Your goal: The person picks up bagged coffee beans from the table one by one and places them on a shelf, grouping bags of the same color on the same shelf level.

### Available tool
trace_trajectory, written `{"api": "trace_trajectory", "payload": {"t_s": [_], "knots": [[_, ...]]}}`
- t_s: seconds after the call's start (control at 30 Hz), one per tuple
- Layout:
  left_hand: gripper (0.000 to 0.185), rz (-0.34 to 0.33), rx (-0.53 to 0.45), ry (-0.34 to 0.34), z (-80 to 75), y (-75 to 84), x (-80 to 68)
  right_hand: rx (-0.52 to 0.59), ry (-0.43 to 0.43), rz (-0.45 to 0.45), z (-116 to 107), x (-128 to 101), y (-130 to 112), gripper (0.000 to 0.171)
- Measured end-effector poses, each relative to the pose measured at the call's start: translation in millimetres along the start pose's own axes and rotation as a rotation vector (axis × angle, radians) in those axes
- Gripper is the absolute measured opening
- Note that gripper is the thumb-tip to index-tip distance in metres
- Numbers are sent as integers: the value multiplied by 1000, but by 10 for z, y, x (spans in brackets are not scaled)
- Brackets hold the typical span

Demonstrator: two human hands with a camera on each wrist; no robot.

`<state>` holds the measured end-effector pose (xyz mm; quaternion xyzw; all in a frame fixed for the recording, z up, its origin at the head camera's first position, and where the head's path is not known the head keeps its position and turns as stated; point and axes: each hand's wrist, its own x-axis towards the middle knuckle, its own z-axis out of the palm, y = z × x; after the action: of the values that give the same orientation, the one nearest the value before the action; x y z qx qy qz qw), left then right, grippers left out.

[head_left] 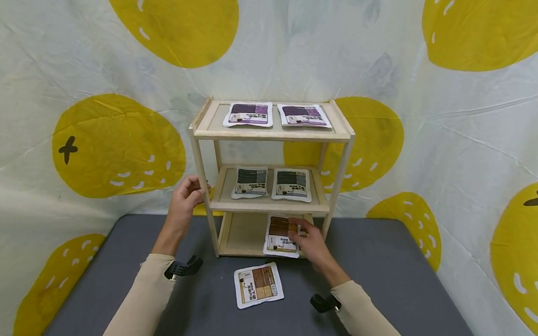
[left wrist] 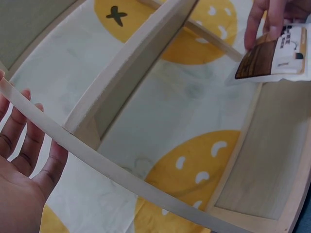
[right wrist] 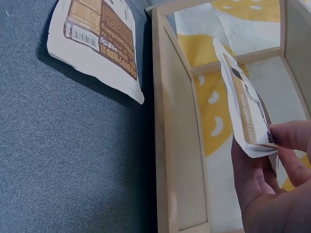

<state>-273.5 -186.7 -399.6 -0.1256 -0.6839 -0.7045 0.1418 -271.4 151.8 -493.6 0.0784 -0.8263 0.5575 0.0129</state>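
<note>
The wooden shelf [head_left: 272, 131] holds two purple packets [head_left: 248, 114] on its top level and two grey packets [head_left: 251, 181] on the middle one. At the front of its bottom level the right hand [head_left: 309, 242] pinches a brown packet [head_left: 281, 235] between thumb and fingers; the hand hides the packet's right edge. A second brown packet [head_left: 258, 285] lies on the table [head_left: 383, 282] just before the shelf. The left hand [head_left: 186, 196] rests against the shelf's left front post, fingers straight and together.
</note>
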Motion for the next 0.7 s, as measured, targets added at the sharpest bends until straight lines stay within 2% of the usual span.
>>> {"api": "trace_trajectory", "payload": {"t_s": [0.3, 0.5, 0.7], "knots": [[21, 2, 0, 8, 3, -7, -2, -30, 12, 44, 59, 116, 40, 45], [19, 4, 0, 11, 2, -8, -1, 2, -6, 63, 50, 168, 64, 53], [22, -6, -8, 7, 6, 2, -5, -6, 20, 82, 78, 228, 135, 53]]}}
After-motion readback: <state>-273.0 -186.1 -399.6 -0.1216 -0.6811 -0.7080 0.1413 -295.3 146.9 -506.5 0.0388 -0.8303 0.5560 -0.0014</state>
